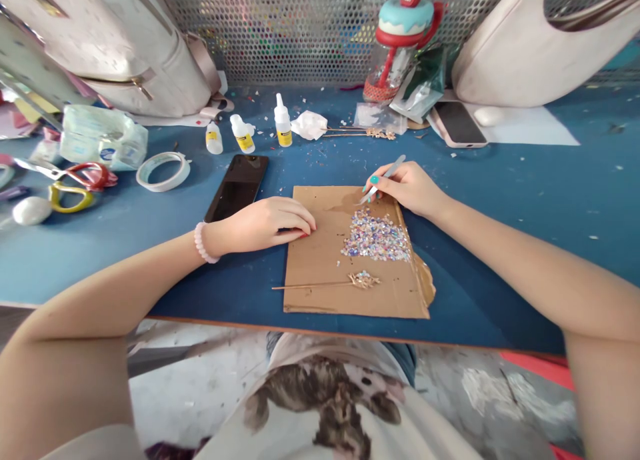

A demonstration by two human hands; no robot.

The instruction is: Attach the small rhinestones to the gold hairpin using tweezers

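A brown cardboard sheet [320,273] lies on the blue table. A heap of small shiny sequins [376,237] sits on its right half. Near the front of the sheet lies a thin gold hairpin with an ornate head [363,280]. My left hand [267,223] rests on the cardboard's left edge, fingers curled together and pressed down on it. My right hand [407,187] pinches silver tweezers [383,178], whose tip points down at the top of the sequin heap.
A black phone [237,187] lies left of the cardboard. Behind it are three small glue bottles [243,133], a tape roll [163,171], scissors [83,177] and tissue packs [103,135]. A second phone [457,123], a red bottle [397,43] and two bags stand at the back.
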